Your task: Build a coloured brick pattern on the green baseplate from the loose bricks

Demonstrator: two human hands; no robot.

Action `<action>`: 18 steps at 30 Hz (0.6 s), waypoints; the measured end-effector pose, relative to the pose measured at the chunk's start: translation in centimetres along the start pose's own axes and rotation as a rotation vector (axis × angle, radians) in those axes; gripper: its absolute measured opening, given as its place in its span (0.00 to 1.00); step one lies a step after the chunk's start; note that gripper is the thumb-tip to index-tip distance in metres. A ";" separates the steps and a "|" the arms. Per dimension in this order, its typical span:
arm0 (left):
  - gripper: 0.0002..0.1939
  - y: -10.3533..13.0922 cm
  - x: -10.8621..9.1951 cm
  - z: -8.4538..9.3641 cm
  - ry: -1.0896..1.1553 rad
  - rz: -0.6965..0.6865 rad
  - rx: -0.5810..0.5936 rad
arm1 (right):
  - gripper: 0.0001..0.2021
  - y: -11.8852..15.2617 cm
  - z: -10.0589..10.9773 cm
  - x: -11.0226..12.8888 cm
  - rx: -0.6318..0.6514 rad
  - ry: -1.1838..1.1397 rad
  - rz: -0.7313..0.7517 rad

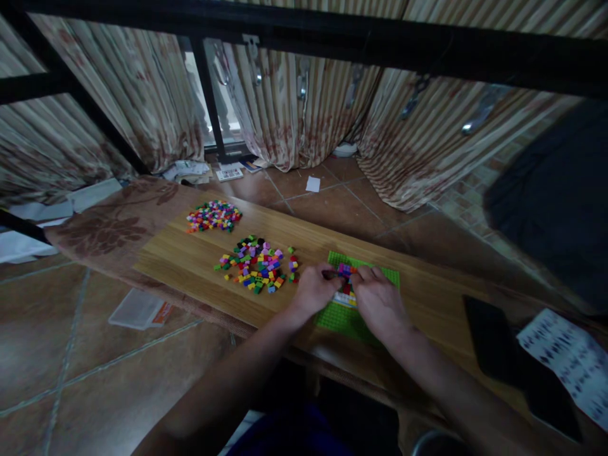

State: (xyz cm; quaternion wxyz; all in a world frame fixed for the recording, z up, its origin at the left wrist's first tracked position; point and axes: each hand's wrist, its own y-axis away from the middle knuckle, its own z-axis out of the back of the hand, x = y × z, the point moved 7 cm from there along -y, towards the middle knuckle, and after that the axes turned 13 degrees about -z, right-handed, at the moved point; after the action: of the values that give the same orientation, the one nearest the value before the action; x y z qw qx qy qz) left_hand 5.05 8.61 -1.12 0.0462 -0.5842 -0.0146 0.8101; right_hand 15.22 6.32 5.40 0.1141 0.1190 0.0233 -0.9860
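A green studded baseplate lies on the wooden board under both hands. On it sits a toy brick build in purple, blue, red, white and yellow, partly covered by fingers. My left hand is closed, thumb and fingers pressed on the left side of the build. From the right, my right hand is closed with curled fingers against the build's right side. Whether either hand holds a separate brick is hidden. Close to my left hand lies a loose pile of toy bricks in many colours.
A second pile of small bricks lies farther left on the wooden board. To the right are a dark flat panel and a printed sheet. A clear plastic lid is on the floor. A black metal bar crosses above.
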 end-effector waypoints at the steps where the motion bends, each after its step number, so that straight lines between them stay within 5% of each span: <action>1: 0.08 -0.1 -0.2 -0.2 -0.046 0.010 0.015 | 0.09 0.0 0.0 0.0 -0.001 0.010 0.009; 18: 0.12 -0.2 -0.3 -0.6 -0.022 0.072 -0.011 | 0.13 -0.8 0.1 1.8 0.034 0.107 0.102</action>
State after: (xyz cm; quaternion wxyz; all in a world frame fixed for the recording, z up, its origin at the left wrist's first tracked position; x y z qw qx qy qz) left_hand 5.74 8.78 -1.01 0.0134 -0.5756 0.0014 0.8176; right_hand 13.29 6.65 5.06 0.1606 0.1744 0.0063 -0.9715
